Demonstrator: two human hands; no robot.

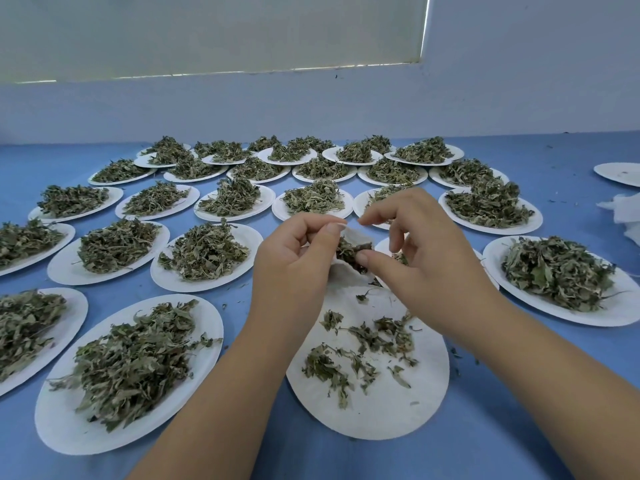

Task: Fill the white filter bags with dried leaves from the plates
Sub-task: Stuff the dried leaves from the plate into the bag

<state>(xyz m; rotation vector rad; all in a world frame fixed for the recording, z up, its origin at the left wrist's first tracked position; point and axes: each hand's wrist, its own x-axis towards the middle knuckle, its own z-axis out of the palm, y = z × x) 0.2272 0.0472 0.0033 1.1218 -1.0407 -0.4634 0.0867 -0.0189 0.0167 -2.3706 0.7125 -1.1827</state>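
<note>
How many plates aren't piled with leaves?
2: the near plate in the centre, with only scattered leaves, and a nearly bare plate at the right edge. Another behind is partly hidden.

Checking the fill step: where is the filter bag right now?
Head view, centre: the left hand pinches the bag, with the thumb of the right hand at its mouth, just above the near plate that holds few leaves.
</note>
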